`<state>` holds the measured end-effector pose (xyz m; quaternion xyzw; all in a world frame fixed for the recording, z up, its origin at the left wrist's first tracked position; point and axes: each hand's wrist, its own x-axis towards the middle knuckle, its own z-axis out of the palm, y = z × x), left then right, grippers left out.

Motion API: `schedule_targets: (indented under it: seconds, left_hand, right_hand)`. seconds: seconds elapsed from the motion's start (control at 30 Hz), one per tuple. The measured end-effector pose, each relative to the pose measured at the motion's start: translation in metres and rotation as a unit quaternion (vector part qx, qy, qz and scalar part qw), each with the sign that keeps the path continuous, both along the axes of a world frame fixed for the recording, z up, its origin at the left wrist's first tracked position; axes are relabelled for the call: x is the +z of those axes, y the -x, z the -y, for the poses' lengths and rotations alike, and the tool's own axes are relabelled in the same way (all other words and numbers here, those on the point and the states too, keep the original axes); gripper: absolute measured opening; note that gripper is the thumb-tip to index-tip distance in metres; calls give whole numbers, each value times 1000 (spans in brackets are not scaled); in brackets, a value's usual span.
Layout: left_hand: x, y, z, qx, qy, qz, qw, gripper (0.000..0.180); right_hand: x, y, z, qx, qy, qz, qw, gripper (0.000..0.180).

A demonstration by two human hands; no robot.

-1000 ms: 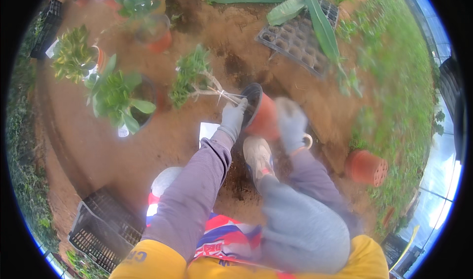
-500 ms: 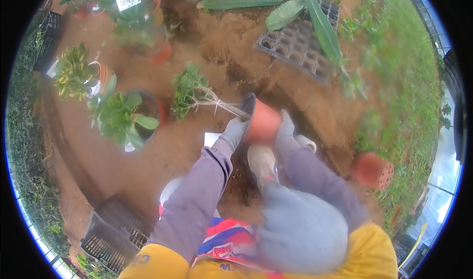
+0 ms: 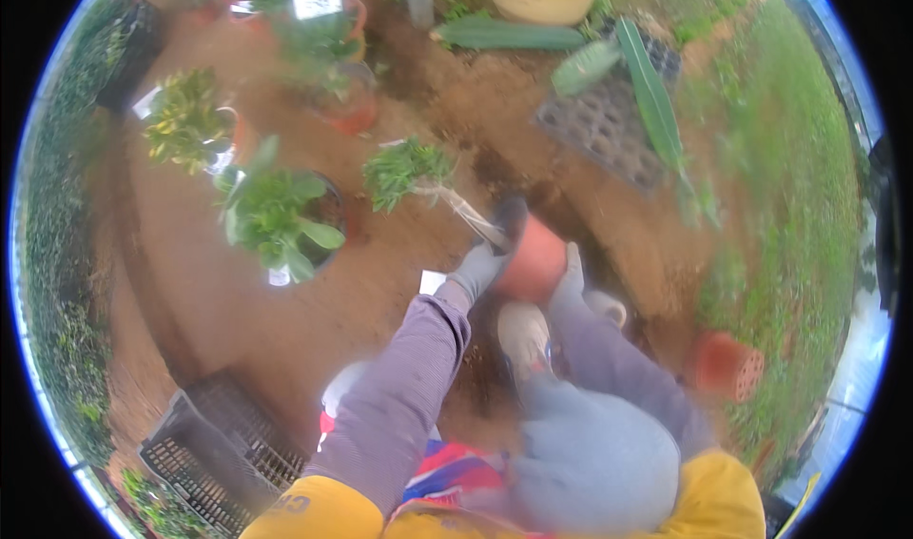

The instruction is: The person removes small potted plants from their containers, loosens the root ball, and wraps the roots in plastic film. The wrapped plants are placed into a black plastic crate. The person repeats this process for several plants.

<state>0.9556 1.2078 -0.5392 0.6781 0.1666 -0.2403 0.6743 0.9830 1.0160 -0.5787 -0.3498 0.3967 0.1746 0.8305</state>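
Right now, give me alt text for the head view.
Gloved left hand and right hand hold a tilted reddish pot whose leafy plant leans out leftward, over brown soil. Potted plants stand at left, a black crate lower left, a cell tray upper right.

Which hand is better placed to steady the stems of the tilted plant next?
Probably the left hand: it is by the rim of the red pot, close to the stems. The right hand is at its base end, farther away.
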Motion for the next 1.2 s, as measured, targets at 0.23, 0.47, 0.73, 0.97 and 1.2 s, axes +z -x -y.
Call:
schedule_targets:
  seconds: [0.23,0.47,0.73,0.97,1.2]
  left_hand:
    - [15,-2,-3,-9,197,109,974,49]
    - [30,-25,10,-53,132,276,951,45]
    - [34,-25,14,26,222,215,951,40]
    - [32,-27,-8,72,271,190,941,36]
    - [34,-21,-15,98,284,181,936,33]
  right_hand:
    - [134,1,18,183,137,314,922,67]
    - [240,-6,14,288,237,447,813,100]
    - [279,-7,54,258,495,476,679,107]
    - [368,38,221,141,834,207,492,91]
    - [285,76,426,257,937,-26,234,90]
